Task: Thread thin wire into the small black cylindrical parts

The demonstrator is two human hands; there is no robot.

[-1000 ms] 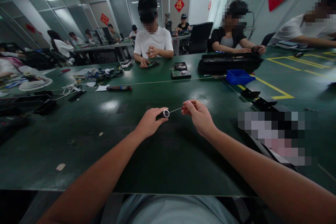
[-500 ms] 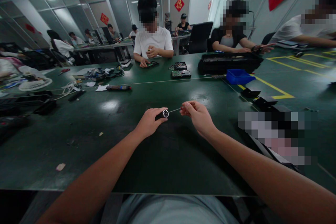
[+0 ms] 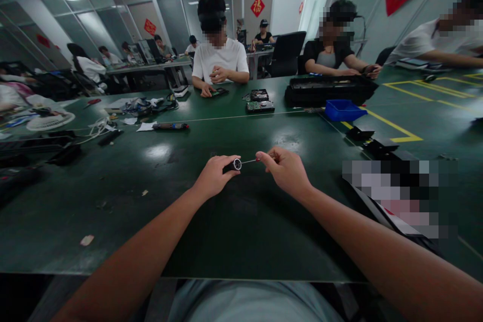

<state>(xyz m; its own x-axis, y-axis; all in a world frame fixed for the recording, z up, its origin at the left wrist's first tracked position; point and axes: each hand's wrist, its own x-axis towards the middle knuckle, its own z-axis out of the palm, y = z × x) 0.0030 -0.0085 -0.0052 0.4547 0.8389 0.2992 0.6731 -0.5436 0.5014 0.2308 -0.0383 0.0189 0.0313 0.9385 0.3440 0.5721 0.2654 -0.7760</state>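
Observation:
My left hand (image 3: pixel 215 176) is wrapped round a black cylinder (image 3: pixel 229 166) whose open end has a bright silver rim and faces right. The other end of the cylinder is hidden in my palm. My right hand (image 3: pixel 286 168) grips a screwdriver (image 3: pixel 249 161) with a thin metal shaft and a bit of red by the fingers. Its shaft points left, and the tip reaches the rimmed end of the cylinder. I cannot make out what the tip touches inside. Both hands are above the green table.
Ahead lie a pen-shaped electric tool (image 3: pixel 171 126) and hard drives (image 3: pixel 260 106). A black housing (image 3: pixel 330 91), a blue bin (image 3: pixel 345 110) and black brackets (image 3: pixel 379 147) stand to the right. Cables (image 3: pixel 96 128) and dark parts lie left. Co-workers sit across the green table (image 3: pixel 124 211).
My right hand's fingers have shifted on the screwdriver, and its red part now shows by the thumb. My left hand and the cylinder have hardly moved. A co-worker's hands at right have drawn together.

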